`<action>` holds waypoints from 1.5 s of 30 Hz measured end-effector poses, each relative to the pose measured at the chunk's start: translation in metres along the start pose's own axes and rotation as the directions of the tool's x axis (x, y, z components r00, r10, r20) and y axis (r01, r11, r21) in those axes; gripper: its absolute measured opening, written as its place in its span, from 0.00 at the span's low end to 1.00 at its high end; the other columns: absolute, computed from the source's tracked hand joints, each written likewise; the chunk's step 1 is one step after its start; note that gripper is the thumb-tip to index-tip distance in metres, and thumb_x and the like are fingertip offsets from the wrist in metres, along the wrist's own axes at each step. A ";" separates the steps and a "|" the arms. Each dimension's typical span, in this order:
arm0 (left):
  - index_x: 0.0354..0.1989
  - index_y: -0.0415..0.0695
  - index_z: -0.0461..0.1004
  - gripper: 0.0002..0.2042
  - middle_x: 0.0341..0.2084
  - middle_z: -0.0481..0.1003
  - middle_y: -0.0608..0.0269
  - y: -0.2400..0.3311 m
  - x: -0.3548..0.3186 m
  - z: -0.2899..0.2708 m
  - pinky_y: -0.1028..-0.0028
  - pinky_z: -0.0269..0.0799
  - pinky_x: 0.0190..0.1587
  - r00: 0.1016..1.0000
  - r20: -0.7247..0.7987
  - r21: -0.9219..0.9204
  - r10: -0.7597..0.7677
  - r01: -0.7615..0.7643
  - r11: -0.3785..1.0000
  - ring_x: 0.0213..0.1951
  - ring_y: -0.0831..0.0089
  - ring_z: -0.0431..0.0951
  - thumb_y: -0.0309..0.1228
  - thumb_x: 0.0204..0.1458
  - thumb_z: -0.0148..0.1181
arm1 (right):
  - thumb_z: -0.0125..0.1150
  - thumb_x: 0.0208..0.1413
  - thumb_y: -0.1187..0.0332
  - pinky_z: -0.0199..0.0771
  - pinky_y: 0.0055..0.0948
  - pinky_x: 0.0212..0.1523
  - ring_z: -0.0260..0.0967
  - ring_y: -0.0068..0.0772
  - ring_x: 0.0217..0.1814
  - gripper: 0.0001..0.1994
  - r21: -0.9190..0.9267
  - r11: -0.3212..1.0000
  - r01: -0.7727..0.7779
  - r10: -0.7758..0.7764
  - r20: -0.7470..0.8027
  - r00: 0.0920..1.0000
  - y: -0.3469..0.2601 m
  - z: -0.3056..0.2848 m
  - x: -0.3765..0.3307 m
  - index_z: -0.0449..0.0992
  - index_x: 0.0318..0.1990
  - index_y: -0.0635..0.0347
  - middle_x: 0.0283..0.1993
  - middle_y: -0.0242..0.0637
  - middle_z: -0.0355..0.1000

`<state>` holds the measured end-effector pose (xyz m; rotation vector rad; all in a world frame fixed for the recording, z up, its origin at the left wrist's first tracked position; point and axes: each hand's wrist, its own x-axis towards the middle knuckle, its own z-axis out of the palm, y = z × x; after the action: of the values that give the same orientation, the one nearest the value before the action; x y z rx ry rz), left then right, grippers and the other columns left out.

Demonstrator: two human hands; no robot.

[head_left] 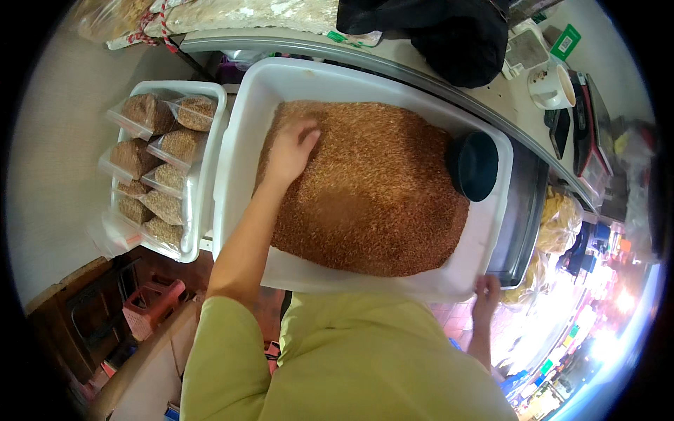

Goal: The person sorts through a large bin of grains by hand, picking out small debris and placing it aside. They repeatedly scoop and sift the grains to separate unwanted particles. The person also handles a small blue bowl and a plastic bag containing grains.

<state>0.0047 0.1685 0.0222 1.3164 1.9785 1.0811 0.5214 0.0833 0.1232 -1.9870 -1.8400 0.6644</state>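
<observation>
A large white plastic tub (pixel 242 126) holds a wide heap of brown grain (pixel 372 189). My left hand (pixel 291 151) lies palm down on the grain near the tub's far left side, fingers slightly curled into it. My right hand (pixel 486 289) grips the tub's near right rim. A round black bowl (pixel 472 165) rests on the grain at the tub's right edge.
A smaller white bin (pixel 203 203) to the left holds several clear bags of grain (pixel 165 207). A metal counter (pixel 491 98) behind carries a white cup (pixel 551 85), a black bag (pixel 449 31) and a scale. A pink stool (pixel 151 305) stands below left.
</observation>
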 end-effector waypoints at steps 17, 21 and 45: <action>0.43 0.50 0.77 0.15 0.44 0.75 0.58 0.113 0.021 0.091 0.60 0.65 0.54 0.762 0.639 0.136 0.103 -0.244 0.960 0.48 0.58 0.72 0.43 0.53 0.55 | 0.56 0.53 0.77 0.69 0.26 0.40 0.68 0.27 0.44 0.13 -0.092 0.996 0.006 -0.010 -0.045 0.999 -0.022 0.012 0.035 0.71 0.47 0.63 0.44 0.35 0.70; 0.40 0.49 0.77 0.13 0.41 0.75 0.62 0.112 -0.017 0.070 0.60 0.64 0.55 0.675 0.671 0.061 0.307 -0.463 0.884 0.49 0.60 0.71 0.42 0.52 0.57 | 0.55 0.52 0.77 0.68 0.26 0.46 0.69 0.31 0.44 0.13 0.093 0.982 0.166 -0.172 0.060 0.983 -0.112 0.053 0.080 0.72 0.46 0.63 0.44 0.37 0.71; 0.59 0.31 0.60 0.24 0.57 0.64 0.48 0.002 -0.122 0.013 0.71 0.54 0.62 0.871 0.023 -0.385 -0.491 0.461 0.800 0.60 0.63 0.62 0.33 0.58 0.51 | 0.50 0.60 0.68 0.60 0.30 0.57 0.61 0.34 0.59 0.24 0.368 0.929 -0.022 -0.181 0.506 0.843 -0.150 0.169 0.183 0.57 0.63 0.59 0.59 0.43 0.64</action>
<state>0.0633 0.0611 0.0162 0.5316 1.8808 1.1879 0.3115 0.2698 0.0469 -1.5645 -1.8876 1.5356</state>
